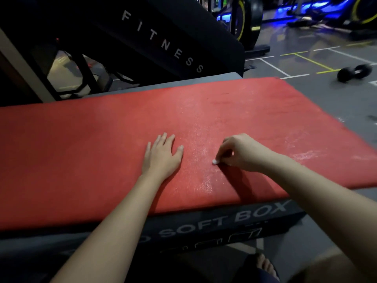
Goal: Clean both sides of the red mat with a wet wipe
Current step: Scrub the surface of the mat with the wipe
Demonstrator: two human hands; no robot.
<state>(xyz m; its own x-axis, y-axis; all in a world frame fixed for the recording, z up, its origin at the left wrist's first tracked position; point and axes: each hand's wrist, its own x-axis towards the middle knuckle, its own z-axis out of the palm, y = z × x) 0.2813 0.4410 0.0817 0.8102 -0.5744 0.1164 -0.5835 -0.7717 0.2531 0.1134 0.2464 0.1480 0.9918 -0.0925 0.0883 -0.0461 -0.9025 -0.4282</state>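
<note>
Head view of a gym floor (306, 92) marked with white and yellow lines. The red mat (81, 150) lies flat across the top of a dark soft box (204, 225) printed "SOFT BOX" on its near side; the mat's right end overhangs the box. Behind the mat a black padded panel (163, 43) lettered "FITNESS" leans at a slant, and an exercise bike (244, 21) with a yellow-rimmed wheel stands further back under blue light. Both bare forearms reach in from below. The left hand (163, 156) rests palm-down on the mat near its middle, fingers straight and slightly spread, thumb out to the side. The right hand (238, 154) hovers low just to its right with fingers curled together, the fingertips pinching a small white wad, the wet wipe (215, 161), against the mat surface. Only a nub of wipe shows past the fingertips; the rest is hidden inside the grip. A pale speckled sheen runs along the mat between the two hands. A black dumbbell (355, 72) lies on the floor at far right, well apart from the mat.
</note>
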